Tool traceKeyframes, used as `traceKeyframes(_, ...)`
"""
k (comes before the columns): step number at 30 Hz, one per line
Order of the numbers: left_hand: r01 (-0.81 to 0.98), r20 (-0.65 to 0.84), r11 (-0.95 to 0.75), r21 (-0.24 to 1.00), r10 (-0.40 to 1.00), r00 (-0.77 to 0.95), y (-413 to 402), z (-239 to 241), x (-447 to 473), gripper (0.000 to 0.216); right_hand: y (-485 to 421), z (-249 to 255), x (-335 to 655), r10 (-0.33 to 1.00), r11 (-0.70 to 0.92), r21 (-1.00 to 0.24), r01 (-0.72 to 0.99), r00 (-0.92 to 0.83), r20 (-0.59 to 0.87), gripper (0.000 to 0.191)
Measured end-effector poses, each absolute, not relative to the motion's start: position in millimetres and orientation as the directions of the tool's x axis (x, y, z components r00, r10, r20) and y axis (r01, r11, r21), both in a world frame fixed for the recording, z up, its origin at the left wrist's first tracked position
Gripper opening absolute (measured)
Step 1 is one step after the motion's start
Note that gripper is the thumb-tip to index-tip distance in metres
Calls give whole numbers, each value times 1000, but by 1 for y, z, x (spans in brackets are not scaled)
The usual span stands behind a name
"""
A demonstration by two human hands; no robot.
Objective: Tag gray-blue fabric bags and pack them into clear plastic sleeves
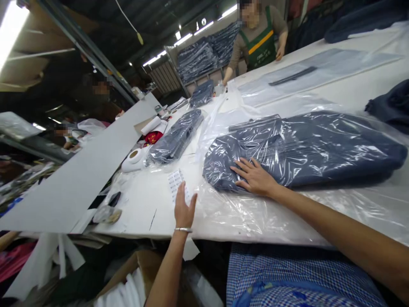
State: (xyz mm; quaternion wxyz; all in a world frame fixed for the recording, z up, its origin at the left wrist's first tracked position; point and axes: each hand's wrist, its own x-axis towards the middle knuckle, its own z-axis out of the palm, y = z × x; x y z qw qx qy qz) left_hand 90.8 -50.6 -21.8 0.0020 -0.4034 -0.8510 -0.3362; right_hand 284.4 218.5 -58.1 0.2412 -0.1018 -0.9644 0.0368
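My right hand (255, 177) lies flat with fingers spread on a dark blue folded garment (332, 149) inside a clear plastic bag (236, 213). The garment stretches across the right of the white table. My left hand (184, 211), a silver bangle at its wrist, is over the table, its thumb apart from the fingers. Its fingertips overlap the near part of a sheet of printed labels (175, 179); whether they touch it I cannot tell. Nothing shows in its grasp.
Another bagged dark garment (179, 136) lies ahead, beside a white roll (134, 155). Across the table (137, 209) stands a person in a green apron (260, 49). A dark garment (391, 106) is at the right edge. An open cardboard box (150, 264) sits below the table's front edge.
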Motion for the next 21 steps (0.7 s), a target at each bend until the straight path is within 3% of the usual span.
traceKeyframes(2, 502, 148, 557, 662, 560, -815, -73, -29, 89, 70, 217, -60, 286, 216, 975, -143, 168, -859, 464, 63)
traceKeyframes(6, 411, 14, 593, 693, 558, -829, -78, -40, 95, 80, 217, -54, 287, 212, 976, -144, 163, -863, 458, 65)
traceKeyframes(13, 205, -170, 558, 804, 546, -820, -115, -32, 104, 75, 216, -51, 288, 216, 975, -139, 172, -871, 441, 65)
traceKeyframes(17, 202, -156, 587, 784, 501, -851, -150, -25, 110, 62, 215, -49, 289, 225, 974, -126, 189, -875, 428, 66)
traceKeyframes(21, 300, 22, 586, 753, 433, -901, -142, -19, 123, 53, 216, -50, 288, 219, 976, -106, 193, -880, 421, 66)
